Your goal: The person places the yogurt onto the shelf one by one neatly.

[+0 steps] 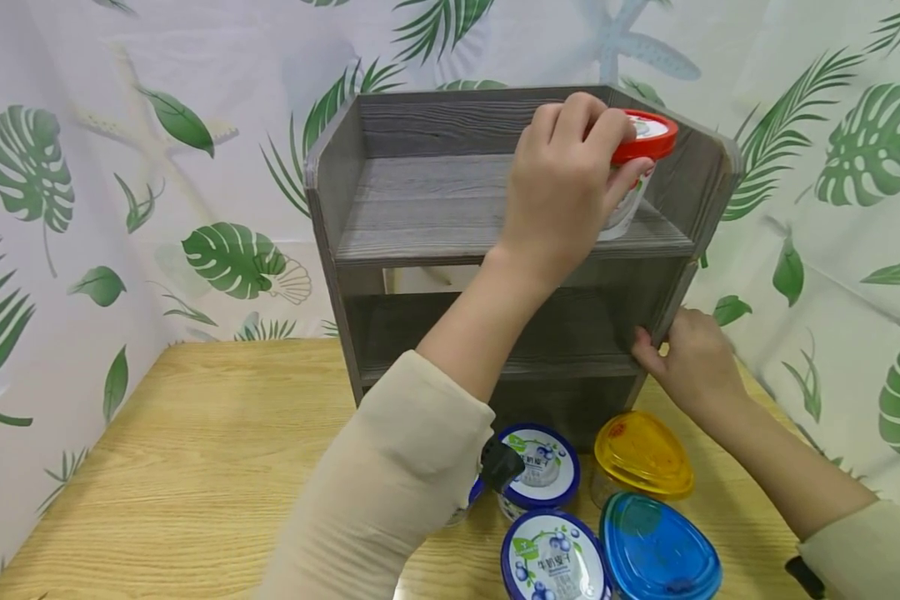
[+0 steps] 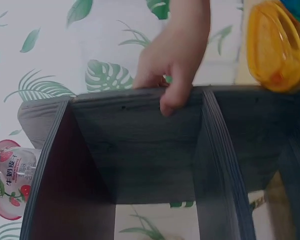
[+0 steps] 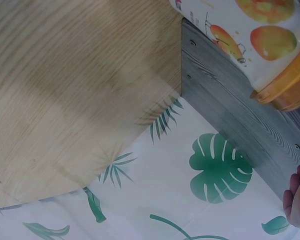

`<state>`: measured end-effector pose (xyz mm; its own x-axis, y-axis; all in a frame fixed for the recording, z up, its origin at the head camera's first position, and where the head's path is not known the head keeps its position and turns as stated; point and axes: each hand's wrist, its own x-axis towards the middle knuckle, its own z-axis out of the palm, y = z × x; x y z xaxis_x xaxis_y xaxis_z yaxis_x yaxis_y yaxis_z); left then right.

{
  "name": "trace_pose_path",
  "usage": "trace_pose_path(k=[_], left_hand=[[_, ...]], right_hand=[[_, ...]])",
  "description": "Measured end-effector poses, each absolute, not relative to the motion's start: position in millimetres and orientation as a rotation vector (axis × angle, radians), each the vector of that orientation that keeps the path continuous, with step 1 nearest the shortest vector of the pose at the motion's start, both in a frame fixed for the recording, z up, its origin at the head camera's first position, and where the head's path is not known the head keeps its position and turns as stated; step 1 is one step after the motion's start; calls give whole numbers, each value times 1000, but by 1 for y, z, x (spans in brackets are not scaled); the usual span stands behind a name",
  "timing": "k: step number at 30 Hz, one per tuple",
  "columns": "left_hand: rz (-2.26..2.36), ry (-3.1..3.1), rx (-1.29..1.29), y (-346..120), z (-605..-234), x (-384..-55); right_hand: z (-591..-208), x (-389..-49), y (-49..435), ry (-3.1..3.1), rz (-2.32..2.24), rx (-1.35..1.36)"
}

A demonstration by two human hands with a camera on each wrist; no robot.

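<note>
In the head view my left hand (image 1: 558, 179) holds a pudding cup with a red lid (image 1: 648, 150), fingers over the lid and thumb at its near side. The cup, with strawberries on its label (image 2: 15, 180) in the left wrist view, is at the right end of the top shelf (image 1: 420, 196); whether its base touches the board, I cannot tell. My right hand (image 1: 697, 358) grips the right side panel of the grey wooden rack (image 1: 506, 257) at middle-shelf height. Its thumb lies over the panel's front edge, the other fingers outside.
Before the rack stand blue-lidded blueberry cups (image 1: 555, 558), a yellow-lidded container (image 1: 645, 454) and a blue-lidded container (image 1: 660, 546). Mangoes show on the yellow-lidded one's label (image 3: 272, 42). The wooden table (image 1: 195, 467) extends left. Leaf-print sheeting (image 1: 217, 167) surrounds the back and sides.
</note>
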<state>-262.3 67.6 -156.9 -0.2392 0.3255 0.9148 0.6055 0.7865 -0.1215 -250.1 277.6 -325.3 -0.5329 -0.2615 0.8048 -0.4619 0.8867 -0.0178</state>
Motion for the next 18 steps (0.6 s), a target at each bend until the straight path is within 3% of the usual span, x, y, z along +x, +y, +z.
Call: trace_pose_path(k=[18], left_hand=[[-477, -1878, -739, 71, -160, -261]], right_hand=[[-326, -251, 279, -2124, 278, 539]])
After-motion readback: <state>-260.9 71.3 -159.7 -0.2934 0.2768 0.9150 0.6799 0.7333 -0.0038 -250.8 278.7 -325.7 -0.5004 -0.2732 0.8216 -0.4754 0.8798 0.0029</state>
